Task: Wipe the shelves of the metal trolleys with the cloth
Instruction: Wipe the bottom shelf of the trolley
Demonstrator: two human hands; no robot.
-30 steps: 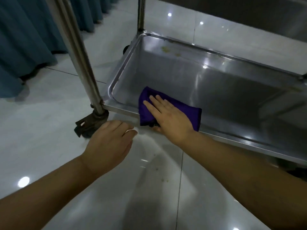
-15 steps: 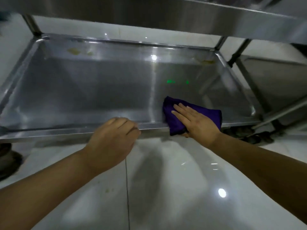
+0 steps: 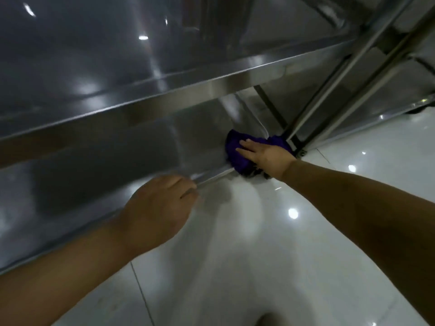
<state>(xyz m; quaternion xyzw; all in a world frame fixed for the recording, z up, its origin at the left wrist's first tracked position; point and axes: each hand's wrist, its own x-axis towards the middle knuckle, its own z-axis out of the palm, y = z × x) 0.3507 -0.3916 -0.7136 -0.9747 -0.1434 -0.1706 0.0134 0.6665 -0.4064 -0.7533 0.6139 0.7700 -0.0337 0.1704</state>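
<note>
A purple cloth lies at the right end of the trolley's bottom shelf, close to the front rim by the right corner. My right hand presses flat on the cloth with straight fingers. My left hand is at the shelf's front rim, its fingers curled at the edge; the frame is blurred, so I cannot tell if they grip it. A higher metal shelf runs across above and hides most of the bottom one.
Upright metal posts of this trolley and a neighbouring one stand at the right corner. Glossy white floor tiles spread below and to the right. A shoe tip shows at the bottom edge.
My right hand slid the cloth rightwards along the bottom shelf to its right corner. The camera swung right and tilted, and the higher shelf now fills the upper view.
</note>
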